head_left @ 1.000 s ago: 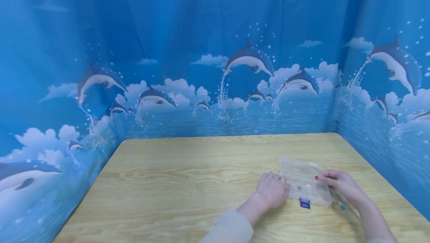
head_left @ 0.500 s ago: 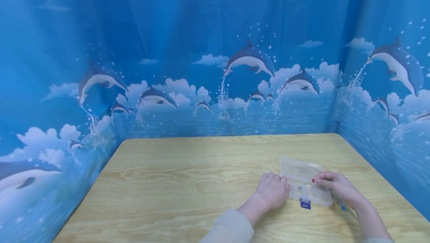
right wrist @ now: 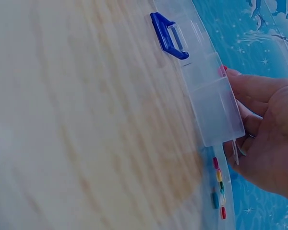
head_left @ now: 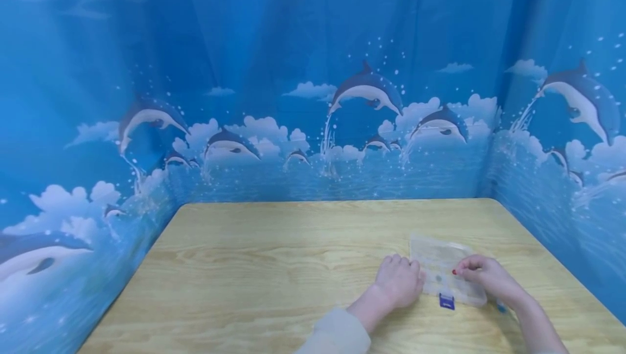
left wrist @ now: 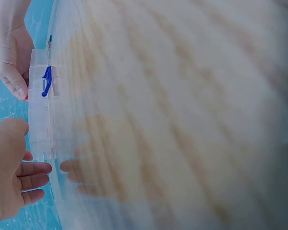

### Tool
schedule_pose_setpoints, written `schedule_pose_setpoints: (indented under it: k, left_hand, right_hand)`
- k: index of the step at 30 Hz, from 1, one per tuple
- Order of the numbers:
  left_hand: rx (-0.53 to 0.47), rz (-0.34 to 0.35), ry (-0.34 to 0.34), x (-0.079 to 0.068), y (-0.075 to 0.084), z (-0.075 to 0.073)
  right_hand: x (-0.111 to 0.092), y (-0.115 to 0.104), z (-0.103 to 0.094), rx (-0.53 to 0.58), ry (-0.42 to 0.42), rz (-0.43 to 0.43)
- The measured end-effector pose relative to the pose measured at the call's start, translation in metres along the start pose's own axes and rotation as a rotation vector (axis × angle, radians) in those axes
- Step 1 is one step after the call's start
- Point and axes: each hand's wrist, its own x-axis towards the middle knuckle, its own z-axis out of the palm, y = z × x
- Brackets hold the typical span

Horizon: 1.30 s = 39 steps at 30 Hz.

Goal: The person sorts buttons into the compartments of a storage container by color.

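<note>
A clear plastic compartment box [head_left: 430,259] with its lid open lies on the table. Its blue latch [right wrist: 165,36] faces the near side. At the box's left end, my left hand [head_left: 401,281] holds the edge, thumb at the rim and index finger by the end wall in the left wrist view. Over the right part of the box, my right hand [head_left: 491,277] pinches a tiny red piece [head_left: 454,272] between thumb and finger. Its exact kind is too small to tell. One small greyish piece [head_left: 438,278] shows inside a compartment.
Several small coloured pieces [right wrist: 220,177], red, yellow, green and blue, lie right of the box, partly hidden by my right arm in the head view. The wooden table [head_left: 269,267] extends left. A blue dolphin curtain [head_left: 274,82] surrounds its back and sides.
My right hand has moved left and nearer with the red piece, from the box's right side to over its near compartments. My left hand stays at the box's left end.
</note>
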Motion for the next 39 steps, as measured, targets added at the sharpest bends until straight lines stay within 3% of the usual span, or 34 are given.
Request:
schedule_pose_setpoints:
  k: [20,29,39]
  left_hand:
    - [0.003,0.013,0.008,-0.001,0.003,0.001]
    - [-0.004,0.015,-0.004,-0.001,0.005,0.001]
    - [0.006,0.016,0.008,-0.001,0.004,-0.001]
  right_hand:
    - [-0.001,0.001,-0.001,-0.021,0.042,0.074]
    - [-0.004,0.007,-0.006,-0.035,0.12,0.087]
    - [-0.007,0.023,-0.029,0.161,0.163,0.257]
